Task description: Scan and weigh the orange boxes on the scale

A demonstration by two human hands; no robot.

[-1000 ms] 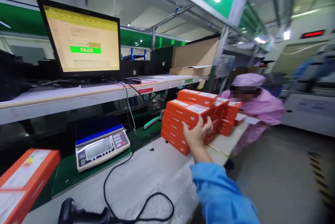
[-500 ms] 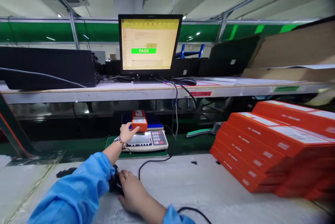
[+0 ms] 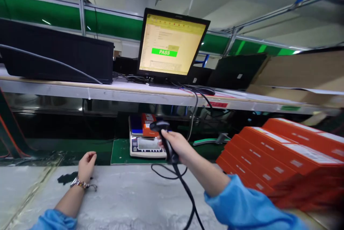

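Head view: my right hand (image 3: 179,147) grips the scanner (image 3: 163,137) — aimed at the orange box (image 3: 148,125) on the scale (image 3: 146,143); my left hand (image 3: 86,166) rests loosely curled, empty, near the desk's (image 3: 129,197) far edge.

One scanner (image 3: 163,140), perhaps seven boxes (image 3: 274,154)

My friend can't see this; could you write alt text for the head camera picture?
The right hand aims a black scanner at an orange box on a scale. The left hand rests on the bench; the monitor reads PASS.
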